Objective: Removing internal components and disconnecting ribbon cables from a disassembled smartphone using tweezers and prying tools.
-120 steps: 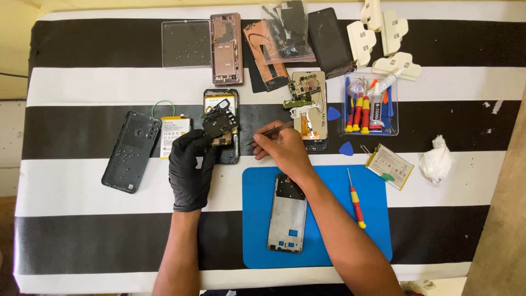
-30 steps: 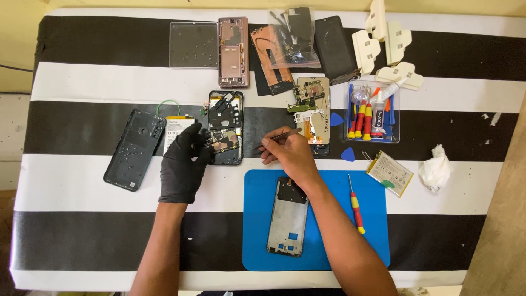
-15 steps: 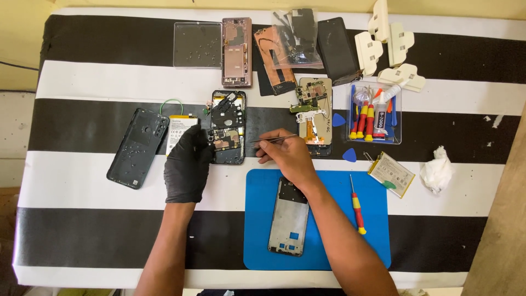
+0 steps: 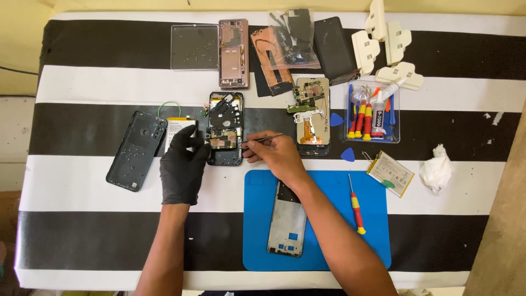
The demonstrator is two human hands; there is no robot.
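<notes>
Head view, single frame, looking straight down.

- Tabletop [image 4: 82, 87]: covered in broad black and white stripes.
- Opened phone [image 4: 224, 129]: back removed, circuit boards exposed, lying upright on the middle black stripe, left of centre.
- Left hand [image 4: 182, 164]: black glove; fingers curled loosely against the left edge of the opened phone, steadying it; not closed around anything.
- Right hand [image 4: 276, 156]: bare; fingers pinched on metal tweezers [image 4: 263, 138], whose tips point left and meet the phone's right edge beside the boards.
- Black back cover [image 4: 136, 150]: left of the gloved hand, lying flat and tilted.
- Battery [image 4: 178, 127]: pale, partly under the gloved fingers, between the cover and the opened phone.
- Blue mat [image 4: 372, 241]: near centre, carrying a bare silver phone frame [image 4: 287, 222] partly crossed by the right forearm, and a red-and-yellow screwdriver [image 4: 356, 204] to its right.
- Second opened phone [image 4: 312, 116]: just right of the right hand.
- Clear tool tray [image 4: 373, 111]: farther right, holding red and blue tools.
- Second battery [image 4: 390, 174]: near side of the tray, tilted.
- Crumpled white tissue [image 4: 436, 168]: right end.
- Far edge: clear plastic box [image 4: 194, 46], pink phone frame [image 4: 233, 53], white clips [image 4: 386, 46].
</notes>
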